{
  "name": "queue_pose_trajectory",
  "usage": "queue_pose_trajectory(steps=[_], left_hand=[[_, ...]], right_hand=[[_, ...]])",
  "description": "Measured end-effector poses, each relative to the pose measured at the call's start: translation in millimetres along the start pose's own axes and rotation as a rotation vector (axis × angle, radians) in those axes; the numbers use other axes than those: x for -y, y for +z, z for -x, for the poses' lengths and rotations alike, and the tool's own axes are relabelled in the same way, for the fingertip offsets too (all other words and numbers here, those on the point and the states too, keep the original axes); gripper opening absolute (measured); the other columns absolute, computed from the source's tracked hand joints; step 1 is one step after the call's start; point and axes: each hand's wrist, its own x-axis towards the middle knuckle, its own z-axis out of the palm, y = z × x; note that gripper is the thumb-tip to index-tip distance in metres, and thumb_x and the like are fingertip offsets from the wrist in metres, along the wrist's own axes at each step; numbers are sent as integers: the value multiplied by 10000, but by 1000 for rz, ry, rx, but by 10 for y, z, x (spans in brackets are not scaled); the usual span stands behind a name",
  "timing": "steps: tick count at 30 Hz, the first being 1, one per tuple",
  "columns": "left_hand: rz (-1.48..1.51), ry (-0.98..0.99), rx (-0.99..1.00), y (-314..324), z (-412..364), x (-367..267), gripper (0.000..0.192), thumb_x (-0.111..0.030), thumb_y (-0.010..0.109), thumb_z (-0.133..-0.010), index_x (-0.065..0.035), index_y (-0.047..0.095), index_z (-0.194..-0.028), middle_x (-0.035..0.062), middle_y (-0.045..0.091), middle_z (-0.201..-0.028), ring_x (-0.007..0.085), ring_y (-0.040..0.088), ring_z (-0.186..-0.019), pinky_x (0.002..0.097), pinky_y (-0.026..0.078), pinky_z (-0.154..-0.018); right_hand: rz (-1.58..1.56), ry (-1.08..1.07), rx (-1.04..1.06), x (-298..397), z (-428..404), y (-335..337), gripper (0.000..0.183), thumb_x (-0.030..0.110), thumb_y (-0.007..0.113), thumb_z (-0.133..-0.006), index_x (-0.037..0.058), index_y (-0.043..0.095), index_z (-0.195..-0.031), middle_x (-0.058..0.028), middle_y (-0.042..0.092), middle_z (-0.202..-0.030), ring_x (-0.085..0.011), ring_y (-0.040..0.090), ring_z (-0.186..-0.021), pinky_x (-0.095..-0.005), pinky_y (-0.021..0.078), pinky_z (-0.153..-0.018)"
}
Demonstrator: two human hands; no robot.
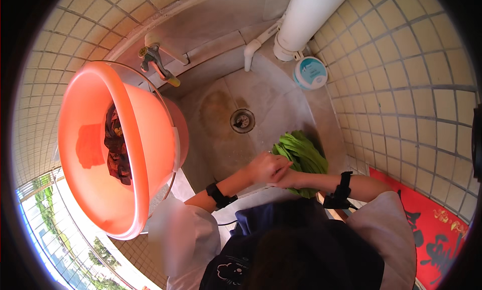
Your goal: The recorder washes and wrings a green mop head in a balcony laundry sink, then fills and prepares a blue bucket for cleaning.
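Note:
My left hand (266,167) and my right hand (287,178) meet over the front rim of a tiled sink basin (263,98). The left fingers are curled and lie over the right hand, so what either palm holds is hidden. A bunch of bright green leaves (305,152), apparently a leafy vegetable, is right beside my hands. It spreads into the basin beyond my right forearm, and part of it shows below that forearm. A round metal drain (242,121) with dark bits on it lies in the basin floor ahead of my hands.
On the left a large orange plastic bucket (158,128) is tilted, with dark patterned cloth (117,147) inside. A metal tap (156,62) juts from the back wall. A white tub with a teal lid (310,72) sits on the right ledge by a thick white pipe (308,23).

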Motion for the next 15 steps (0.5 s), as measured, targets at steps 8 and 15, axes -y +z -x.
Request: queue_pose_trajectory(steps=[8, 15], left_hand=[[-120, -239, -86, -75, 100, -98, 154, -110, 513, -761, -17, 497, -640, 119, 487, -549, 301, 487, -481, 375, 382, -423], [-306, -643, 34, -26, 329, 10, 242, -188, 445, -806, -10, 537, -671, 146, 543, -607, 348, 539, -580, 428, 421, -510]], right_hand=[[342, -150, 159, 266, 5, -360, 464, 314, 687, -661, -19, 534, -946, -144, 562, -905, -232, 515, -920, -321, 418, -773], [683, 271, -376, -117, 81, -938, 871, 597, 568, -648, -89, 366, -1145, -319, 444, -1038, -394, 477, -983, -383, 404, -830]])
